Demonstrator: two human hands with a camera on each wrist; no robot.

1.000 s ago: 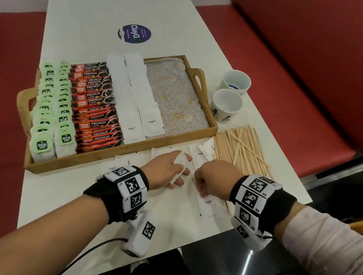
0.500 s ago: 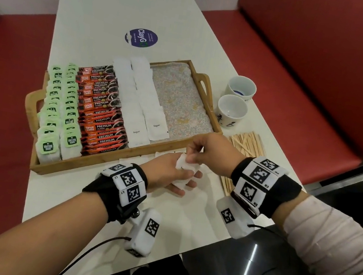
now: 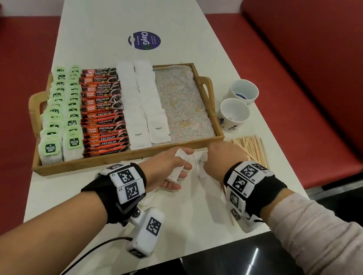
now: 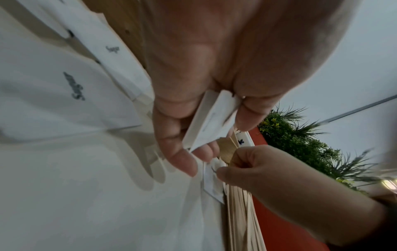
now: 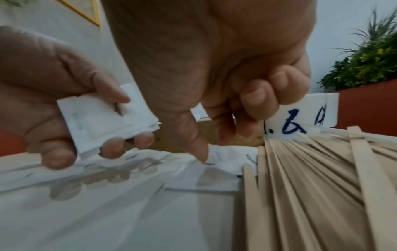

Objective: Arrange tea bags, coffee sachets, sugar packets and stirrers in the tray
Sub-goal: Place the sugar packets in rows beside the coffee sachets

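Sugar packets (image 3: 177, 164) are sitting pinched in my left hand (image 3: 163, 170), thumb over fingers, at the frame's centre, just below the tray (image 3: 209, 89). My right hand (image 3: 221, 159) is curling down there too, thumb and forefinger touching a loose packet (image 5: 217, 163) on the table (image 3: 101, 5) beside the stirrers (image 3: 254, 146); I cannot tell whether it is gripping.

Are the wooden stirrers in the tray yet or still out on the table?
Out. The wooden stirrers lie in a loose pile on the table, right of the tray.
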